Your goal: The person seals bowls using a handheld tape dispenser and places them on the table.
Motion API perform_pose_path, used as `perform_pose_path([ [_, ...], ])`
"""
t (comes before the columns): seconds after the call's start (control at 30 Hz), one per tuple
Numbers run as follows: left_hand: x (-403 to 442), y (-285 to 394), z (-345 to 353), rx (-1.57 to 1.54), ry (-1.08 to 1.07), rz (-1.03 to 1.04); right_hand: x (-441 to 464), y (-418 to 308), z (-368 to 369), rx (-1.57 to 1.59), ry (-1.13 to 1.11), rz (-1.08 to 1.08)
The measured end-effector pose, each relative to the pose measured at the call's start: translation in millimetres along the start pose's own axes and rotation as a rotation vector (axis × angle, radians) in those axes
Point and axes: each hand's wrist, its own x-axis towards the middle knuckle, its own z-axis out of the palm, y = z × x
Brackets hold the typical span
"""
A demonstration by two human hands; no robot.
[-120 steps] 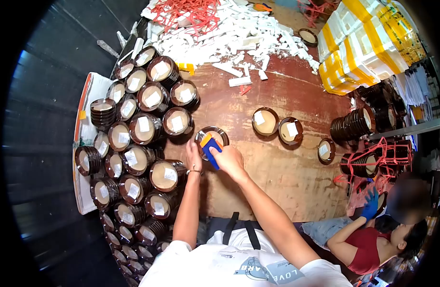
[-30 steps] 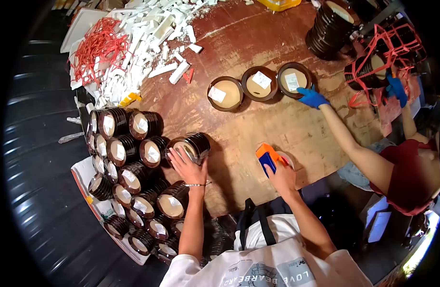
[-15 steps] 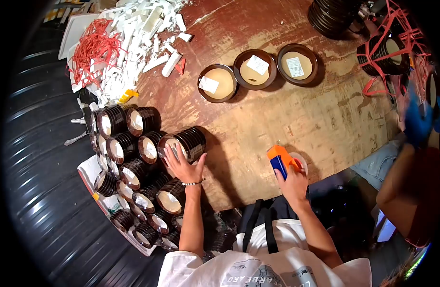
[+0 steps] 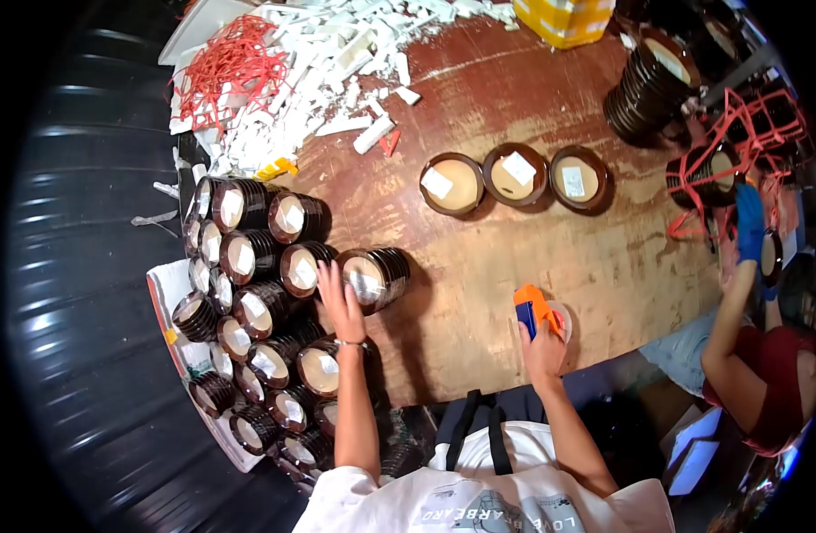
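My left hand (image 4: 341, 311) is open, fingers stretched out, at the left side of a stack of dark brown bowls (image 4: 390, 271) lying tipped on its side. Whether the fingertips touch that stack or the neighbouring one, I cannot tell. A shiny patch shows on the stack's beige end. In my right hand (image 4: 544, 355) is an orange and blue tape dispenser (image 4: 534, 306) with a roll of tape, held low over the table. Three single bowls with white labels stand in a row farther back: a left one (image 4: 452, 184), a middle one (image 4: 515, 175) and a right one (image 4: 579, 179).
Many labelled bowl stacks (image 4: 253, 306) crowd the table's left side. White foam scraps (image 4: 355, 53) and tangled red strapping (image 4: 230, 75) lie at the back left. A yellow-taped box (image 4: 565, 19) stands behind. At right, a co-worker's blue-gloved hand (image 4: 749, 222) is by strapped bowls.
My left hand has slid off the face of the bowl stack to its left side. My right hand still holds the tape dispenser. The view has shifted, showing more of the back and right.
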Motion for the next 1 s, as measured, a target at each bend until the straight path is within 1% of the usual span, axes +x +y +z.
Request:
perform_pose_path([
  [0.03,15.0,-6.6,0.7,-0.054,0.049,-0.062,1.4,-3.6,-3.1,0.002,-0.038,0.044],
  [0.1,30.9,-42.4,11.3,-0.319,-0.07,-0.309,3.1,-17.0,-6.6,-0.022,-0.028,-0.004],
  [0.13,31.1,-52.9,18.2,-0.478,-0.009,-0.36,2.9,-24.9,-5.1,0.004,0.01,-0.048],
  [0.17,30.5,-64.5,21.1,-0.642,-0.021,-0.434,5.2,-35.4,-3.1,0.032,0.049,-0.096],
  [0.2,27.9,-72.4,24.3,-0.825,0.007,-0.47,8.6,-58.3,-11.5,0.075,0.046,-0.057],
  [0.23,26.8,-70.8,22.4,-1.007,0.032,-0.502,11.6,-72.0,-2.3,0.151,0.147,-0.105],
  [0.27,23.7,-68.7,22.7,-1.117,0.029,-0.525,11.8,-85.9,4.4,0.196,0.13,-0.08],
  [0.3,25.0,-74.5,22.4,-1.138,-0.064,-0.553,17.0,-110.4,4.6,0.241,0.112,-0.06],
  [0.37,27.8,-77.1,25.7,-1.235,-0.109,-0.521,34.3,-154.1,18.6,0.455,0.193,-0.203],
  [0.4,24.6,-89.0,30.4,-1.324,-0.15,-0.574,40.8,-176.6,32.4,0.539,0.149,-0.154],
  [0.43,20.7,-97.8,35.1,-1.466,-0.184,-0.61,52.9,-196.2,46.7,0.616,0.134,-0.211],
  [0.5,20.0,-85.6,27.6,-1.519,-0.179,-0.702,76.5,-239.5,69.9,0.657,0.224,-0.289],
  [0.57,12.4,-86.3,32.6,-1.572,-0.138,-0.746,99.5,-256.4,98.2,0.685,0.207,-0.205],
  [0.6,14.0,-79.3,24.2,-1.46,-0.14,-0.681,109.4,-267.1,99.1,0.736,0.187,-0.166],
  [0.63,11.4,-71.0,19.2,-1.429,-0.125,-0.69,114.9,-275.6,103.2,0.892,0.129,-0.132],
  [0.7,-8.9,-75.8,38.9,-1.55,0.012,-0.68,122.8,-288.9,106.3,1.073,0.006,-0.084],
  [0.77,-25.4,-73.8,47.8,-1.685,0.165,-0.708,134.2,-286.0,128.9,1.125,-0.069,-0.106],
  [0.8,-30.2,-72.0,51.4,-1.745,0.269,-0.785,139.3,-290.3,133.1,1.144,-0.133,-0.116],
  [0.83,-32.7,-67.6,53.6,-1.733,0.343,-0.812,144.2,-297.9,134.7,1.167,-0.194,-0.125],
  [0.9,-45.6,-64.7,85.7,-1.775,0.559,-0.956,154.8,-317.2,130.6,1.134,-0.265,-0.15],
  [0.93,-36.3,-47.8,73.8,-1.865,0.637,-1.103,160.8,-317.9,131.7,1.091,-0.287,-0.178],
  [0.97,-54.2,-59.1,118.2,-1.94,0.724,-1.149,169.5,-320.0,133.6,1.053,-0.307,-0.21],
  [1.0,-40.6,-40.9,96.5,-2.075,0.785,-1.251,177.7,-316.7,143.4,1.062,-0.305,-0.235],
])
